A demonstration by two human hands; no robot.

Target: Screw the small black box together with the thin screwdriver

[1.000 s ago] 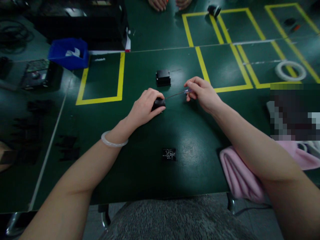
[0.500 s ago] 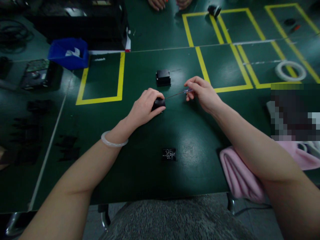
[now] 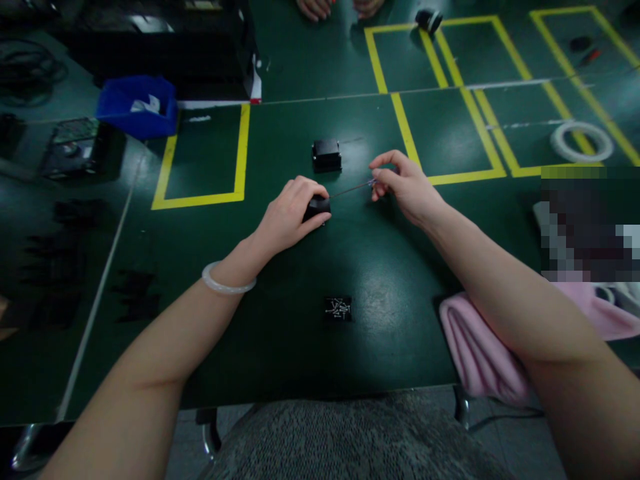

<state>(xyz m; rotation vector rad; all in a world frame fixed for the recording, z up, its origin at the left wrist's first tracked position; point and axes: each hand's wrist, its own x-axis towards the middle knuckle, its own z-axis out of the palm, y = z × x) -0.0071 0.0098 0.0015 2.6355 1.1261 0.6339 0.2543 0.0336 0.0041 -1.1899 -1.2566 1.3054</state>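
Observation:
My left hand (image 3: 295,212), a pale bangle on its wrist, is wrapped round a small black part (image 3: 317,208) on the green table (image 3: 280,320). To its right, my right hand (image 3: 395,183) pinches the handle of a thin screwdriver (image 3: 371,182). The long shaft points left and its tip meets the black part near my left fingertips. Just beyond them sits a black box-shaped part (image 3: 327,155) with small bright spots at its corners. Nearer to me, a small black tray (image 3: 328,319) holds several silver screws (image 3: 340,308).
A blue bin (image 3: 137,107) and black equipment (image 3: 160,53) are at the back left. Dark parts (image 3: 55,260) lie at left. A white tape roll (image 3: 581,142) and pink cloth (image 3: 483,347) are at right. Another person's hands (image 3: 316,8) show at the top.
The fingers of my right hand have shifted slightly on the screwdriver handle. My left hand and the black part have stayed in place.

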